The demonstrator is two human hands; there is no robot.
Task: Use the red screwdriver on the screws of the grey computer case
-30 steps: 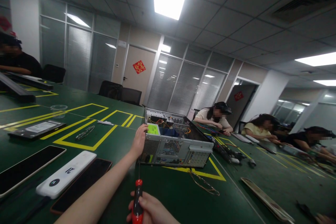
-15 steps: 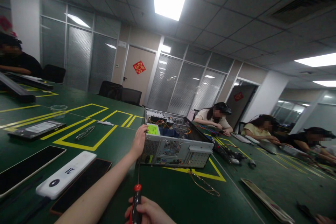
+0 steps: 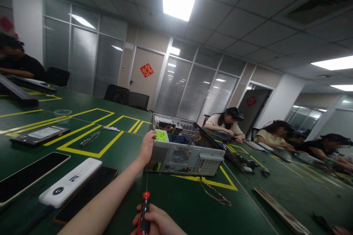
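Note:
An open computer case (image 3: 205,159) lies on the green table with its back panel facing me. Wires and boards show inside, and a power supply with a yellow-green label (image 3: 161,136) sits at its left corner. My left hand (image 3: 146,146) grips that corner, fingers curled over the top edge beside the label; the fingertips are partly hidden. Low in front of the case, my right hand (image 3: 154,220) is closed around a red and black screwdriver (image 3: 145,209). Its thin shaft points up toward the case's lower left corner; whether the tip touches a screw I cannot tell.
To the left lie a white power bank (image 3: 70,183), two phones (image 3: 33,178), a hard drive (image 3: 40,135), a clear cup (image 3: 63,116) and glasses (image 3: 90,138). More glasses (image 3: 215,192) lie before the case. Co-workers (image 3: 224,123) sit along the table's far right.
The screwdriver and my right hand have shifted very slightly up and to the right. My left hand stays on the case corner, and the case has not moved.

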